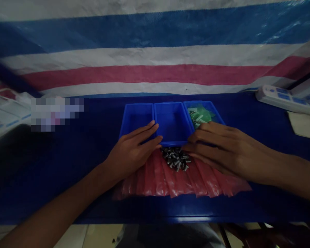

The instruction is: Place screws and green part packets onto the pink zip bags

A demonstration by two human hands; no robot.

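My left hand [133, 148] lies with fingers stretched over the front of the left blue bin [138, 115], fingertips near the middle blue bin [170, 120]. My right hand [222, 148] is curled with its fingertips together at the front right corner of the middle bin; whatever they may pinch is hidden. Between the hands, a heap of small metal screws [176, 158] rests on red plastic bags [167, 182] spread in a row before the bins. The right blue bin [217, 112], partly behind my right hand, holds a green plastic bag [204, 112] and small metal parts.
The bins stand on a dark blue table [98, 117]. A striped tarp [155, 31] hangs behind it. White power strips [281, 96] lie at the right, with a beige sheet [305, 125] nearby. Pale items [10, 110] and a dark object [18, 148] are blurred at the left.
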